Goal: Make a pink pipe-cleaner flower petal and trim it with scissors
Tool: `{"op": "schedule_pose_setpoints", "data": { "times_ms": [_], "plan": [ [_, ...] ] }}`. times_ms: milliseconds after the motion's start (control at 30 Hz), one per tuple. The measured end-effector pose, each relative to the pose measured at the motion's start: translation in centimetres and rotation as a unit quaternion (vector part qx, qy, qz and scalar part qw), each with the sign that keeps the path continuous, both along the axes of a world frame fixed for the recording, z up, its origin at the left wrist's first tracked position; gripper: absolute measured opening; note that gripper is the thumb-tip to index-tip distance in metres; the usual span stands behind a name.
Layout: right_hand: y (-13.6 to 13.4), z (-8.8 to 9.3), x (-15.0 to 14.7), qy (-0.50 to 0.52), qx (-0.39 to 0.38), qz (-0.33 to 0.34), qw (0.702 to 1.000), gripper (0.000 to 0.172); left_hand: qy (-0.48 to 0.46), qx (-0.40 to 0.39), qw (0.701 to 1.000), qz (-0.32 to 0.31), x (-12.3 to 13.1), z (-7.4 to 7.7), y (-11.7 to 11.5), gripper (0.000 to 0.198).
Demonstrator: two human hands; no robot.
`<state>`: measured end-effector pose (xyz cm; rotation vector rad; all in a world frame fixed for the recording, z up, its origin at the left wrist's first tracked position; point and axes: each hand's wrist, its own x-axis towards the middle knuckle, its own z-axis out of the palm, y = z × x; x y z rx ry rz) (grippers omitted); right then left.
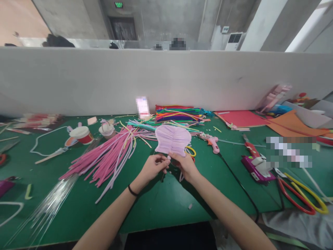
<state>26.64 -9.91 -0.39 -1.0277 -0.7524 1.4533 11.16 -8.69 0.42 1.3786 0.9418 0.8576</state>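
A lilac, petal-like piece of fuzzy pipe cleaners (pixel 173 138) stands up above the table in the middle of the view, its ribs fanning from a centre line. My right hand (pixel 186 167) grips its lower edge between thumb and fingers. Close beside it, my left hand (pixel 153 168) is closed in a pinch near the base of the piece. A small pale lilac bit (pixel 169 158) shows at its fingertips; whether it joins the petal piece I cannot tell. Yellow-handled scissors (pixel 191 151) lie partly hidden behind my right hand.
Pink pipe cleaners (pixel 104 156) and clear thin rods (pixel 56 194) lie left, near a paper cup (pixel 81 134). Coloured bundles (pixel 179 113) sit at the back. Right are a glue gun (pixel 213 144) with its black cord, a purple device (pixel 257 170) and large scissors (pixel 299 191).
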Motion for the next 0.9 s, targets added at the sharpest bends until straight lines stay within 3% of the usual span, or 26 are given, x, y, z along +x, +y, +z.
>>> {"op": "schedule_pose_setpoints", "data": {
  "times_ms": [200,433,633,900],
  "plan": [
    [0.1,-0.4,-0.3,0.055,-0.03,-0.026,0.998,0.032,0.006,0.017,1.0,0.003,0.2,0.8,-0.2,0.028],
    [0.5,0.2,1.6,-0.015,-0.048,0.113,0.992,0.041,0.018,0.011,1.0,0.006,-0.3,0.6,-0.4,0.027],
    [0.5,-0.2,0.9,-0.06,-0.008,0.013,0.998,0.044,0.036,0.039,0.998,0.018,-0.3,0.5,-0.3,0.028],
    [0.5,-0.4,0.3,-0.055,-0.01,-0.031,0.998,0.039,0.029,0.035,0.999,0.009,-0.2,0.8,-0.4,0.029]
  ]
}}
